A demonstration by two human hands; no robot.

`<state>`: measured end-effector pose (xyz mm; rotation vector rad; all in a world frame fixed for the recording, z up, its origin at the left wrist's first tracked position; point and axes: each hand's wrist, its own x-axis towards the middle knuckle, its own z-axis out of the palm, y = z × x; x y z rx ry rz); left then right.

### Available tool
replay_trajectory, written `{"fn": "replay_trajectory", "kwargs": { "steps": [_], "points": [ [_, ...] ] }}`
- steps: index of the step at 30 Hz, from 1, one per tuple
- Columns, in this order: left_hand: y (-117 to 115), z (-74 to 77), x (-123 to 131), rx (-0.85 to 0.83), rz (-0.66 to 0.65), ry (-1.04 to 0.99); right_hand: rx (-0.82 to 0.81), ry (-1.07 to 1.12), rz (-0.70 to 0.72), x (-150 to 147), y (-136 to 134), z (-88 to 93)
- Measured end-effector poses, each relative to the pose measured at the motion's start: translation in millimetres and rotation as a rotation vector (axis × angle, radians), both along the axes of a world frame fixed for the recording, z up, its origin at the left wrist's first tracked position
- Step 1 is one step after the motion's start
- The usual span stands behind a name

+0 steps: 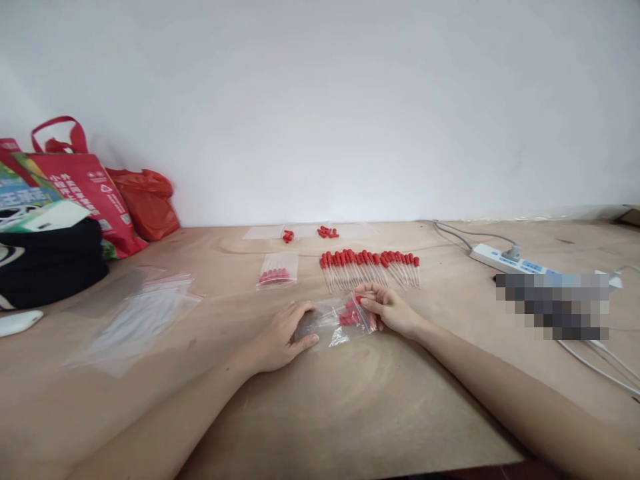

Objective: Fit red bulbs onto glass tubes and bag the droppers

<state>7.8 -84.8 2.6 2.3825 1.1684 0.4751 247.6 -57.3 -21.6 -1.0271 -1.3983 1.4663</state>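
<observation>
Left hand (286,335) grips the zip bag (325,325) flat on the table (350,407), right hand (391,311) pinches its mouth w/ red-bulb droppers (349,316) inside. Risk imo: thin tips snag the plastic, or knuckles bump the dropper row (370,267) just behind.

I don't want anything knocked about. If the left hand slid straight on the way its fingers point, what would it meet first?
It already rests on the small clear bag. Pushing on, the left hand would likely run into the right hand, which pinches the bag's other end.
</observation>
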Motion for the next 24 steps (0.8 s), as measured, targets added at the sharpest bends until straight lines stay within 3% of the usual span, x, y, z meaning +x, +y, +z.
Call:
{"fn": "replay_trajectory", "kwargs": {
  "steps": [6, 10, 12, 14, 17, 19, 24],
  "points": [
    [0, 0.2, 0, -0.006, 0.001, -0.004, 0.022, -0.036, -0.137, -11, 1, -8.9],
    [0, 1.2, 1, -0.004, -0.002, 0.004, 0.055, -0.04, 0.025, -15, 1, -7.9],
    [0, 1.4, 1, -0.004, -0.002, 0.008, 0.062, -0.145, 0.022, -10, 5, -6.2],
    [0, 1.4, 1, -0.011, -0.006, 0.012, 0.116, -0.325, -0.106, 0, 12, -4.6],
    [0, 1.0, 0, -0.023, -0.01, 0.013, 0.353, -0.71, -0.431, 22, 27, -2.0],
    [0, 0.7, -1, -0.032, -0.011, 0.015, 0.423, -0.972, -0.594, 37, 37, -0.5],
    [1, 0.2, -1, -0.023, -0.012, 0.005, 0.296, -1.269, -0.629, 54, 49, -2.0]
  ]
}}
